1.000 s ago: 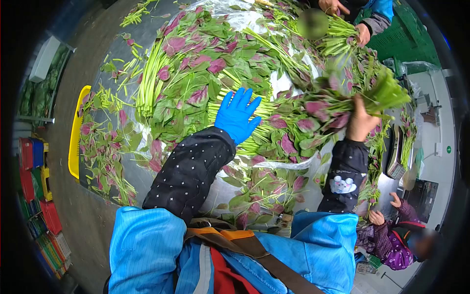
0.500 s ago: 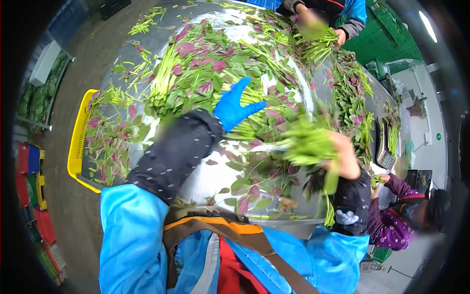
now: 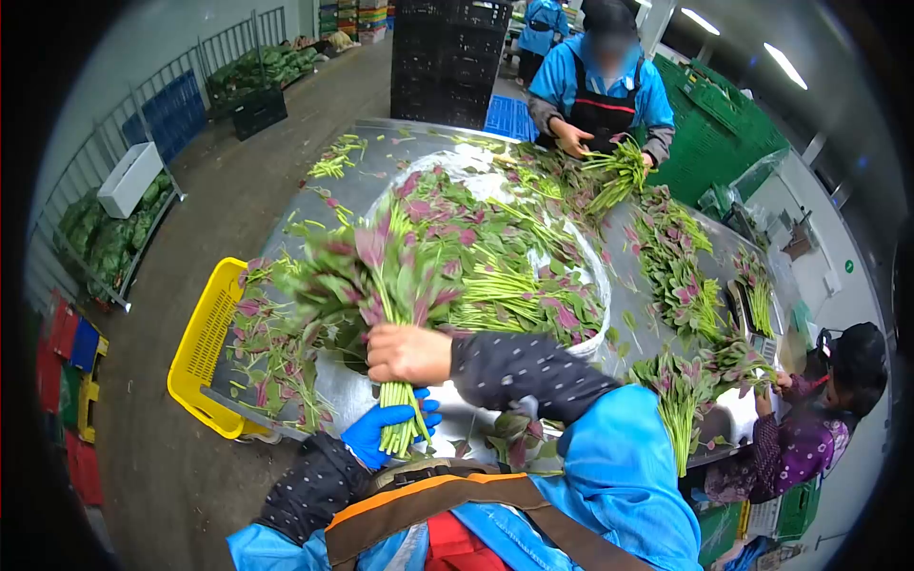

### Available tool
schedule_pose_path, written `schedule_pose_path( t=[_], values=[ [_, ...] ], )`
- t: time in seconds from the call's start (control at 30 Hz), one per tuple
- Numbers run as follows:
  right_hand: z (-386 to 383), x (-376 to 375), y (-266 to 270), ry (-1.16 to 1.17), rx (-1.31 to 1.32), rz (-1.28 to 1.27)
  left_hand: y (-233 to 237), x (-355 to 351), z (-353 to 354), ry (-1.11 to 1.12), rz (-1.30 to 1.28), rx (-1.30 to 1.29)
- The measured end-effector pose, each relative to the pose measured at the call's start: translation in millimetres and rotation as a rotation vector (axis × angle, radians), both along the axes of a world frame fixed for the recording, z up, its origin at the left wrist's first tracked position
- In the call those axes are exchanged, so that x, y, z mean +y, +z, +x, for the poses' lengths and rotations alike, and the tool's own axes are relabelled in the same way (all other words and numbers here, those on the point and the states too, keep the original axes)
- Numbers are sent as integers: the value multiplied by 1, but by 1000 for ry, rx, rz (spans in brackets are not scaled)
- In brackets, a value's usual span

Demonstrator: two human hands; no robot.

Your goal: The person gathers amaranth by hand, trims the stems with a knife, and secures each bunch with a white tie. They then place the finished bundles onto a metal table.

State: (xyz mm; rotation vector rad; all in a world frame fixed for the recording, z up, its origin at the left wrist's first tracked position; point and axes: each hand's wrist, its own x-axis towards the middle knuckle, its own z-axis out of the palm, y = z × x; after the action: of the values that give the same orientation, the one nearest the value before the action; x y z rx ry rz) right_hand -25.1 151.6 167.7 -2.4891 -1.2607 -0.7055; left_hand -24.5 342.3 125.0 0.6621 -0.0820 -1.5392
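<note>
Right hand (image 3: 409,355) clenched round amaranth bunch (image 3: 400,295); left hand (image 3: 369,433) at lower stems

Bare fingers wrap the bunch just below its leaves; the hold is judged firm. On the gloved side, the left palm lies behind the lower stems, with blue fingertips showing past them. Whether it grips or merely supports cannot be told.

The bunch stands nearly upright before the wearer, leaves up and stem ends down, by the near edge of the steel table (image 3: 624,285). Its leaf tops are blurred. Beyond lies a loose amaranth heap (image 3: 505,295) on a plastic sheet (image 3: 603,309). A yellow crate (image 3: 202,333) sits beside the table's left edge.

Handling assessment: pressure should be snug enough to keep stems parallel, yet light enough to avoid bruising. Wrapping below the leaves is sound practice, as it spares the foliage. Gloved support should stay low, so the stem ends sit level and none slips free.
</note>
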Motion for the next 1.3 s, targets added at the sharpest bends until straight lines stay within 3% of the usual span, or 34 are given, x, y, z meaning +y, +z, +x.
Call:
schedule_pose_path(
  t=[0.1, 0.17, 0.2, 0.23, 0.27, 0.3, 0.37, 0.5, 0.53, 0.57, 0.63, 0.7, 0.83, 0.9, 0.97, 1.0, 1.07, 1.13, 1.2, 1.23, 1.27, 1.3],
  values=[
    [-1, 23, -96, -157, 111, -56, -93, 16, -6, 135, 238, 124],
    [-28, 43, -105, -404, 162, 26, -120, 28, -9, 31, 198, 304],
    [-35, 47, -104, -479, 253, 143, -114, 28, -14, 80, 215, 256],
    [-49, 47, -86, -471, 409, 444, -107, 28, -19, 89, 241, 220],
    [-63, 43, -114, -629, 429, 647, -97, 26, -19, 105, 263, 182],
    [-84, 52, -127, -789, 465, 1049, -92, 23, -19, 124, 286, 139],
    [-103, 42, -132, -711, 1274, 1450, -113, 27, -25, 91, 160, 11],
    [-114, 71, -115, -404, 1574, 1514, -94, 28, -34, 104, 87, -485],
    [-110, 78, -110, -469, 1471, 1504, -95, 31, -28, 65, 84, -552],
    [-108, 77, -115, -518, 1548, 1552, -95, 32, -23, 22, 82, -621],
    [-103, 76, -124, -605, 1660, 1653, -94, 32, -19, -37, 138, -506],
    [-99, 84, -110, -658, 1736, 1742, -138, 27, -16, -113, 180, -307],
    [-96, 85, -119, -500, 1713, 1583, -118, 43, -11, 1, 37, -786],
    [-92, 81, -121, -499, 1667, 1474, -137, 37, -13, 108, 5, -747],
    [-84, 74, -119, -524, 1616, 1349, -165, 22, -3, 14, 51, -1074],
    [-79, 62, -126, -569, 1622, 1257, -153, 16, -1, -6, 73, -999],
    [-74, 47, -107, -663, 1683, 1131, -175, 8, 3, -131, 168, -1004],
    [-100, 64, -116, -543, 1586, 1209, -167, 10, 0, -182, 109, -1018],
    [-112, 74, -100, -645, 1538, 1040, -160, 9, 1, -211, 68, -1048],
    [-113, 79, -89, -805, 1538, 850, -160, 10, -2, -227, 61, -1064],
    [-111, 75, -139, -773, 1522, 964, -158, 10, -1, -242, 59, -1075],
    [-110, 71, -132, -718, 1537, 1044, -156, 9, 0, -264, 55, -1089]
  ],
)
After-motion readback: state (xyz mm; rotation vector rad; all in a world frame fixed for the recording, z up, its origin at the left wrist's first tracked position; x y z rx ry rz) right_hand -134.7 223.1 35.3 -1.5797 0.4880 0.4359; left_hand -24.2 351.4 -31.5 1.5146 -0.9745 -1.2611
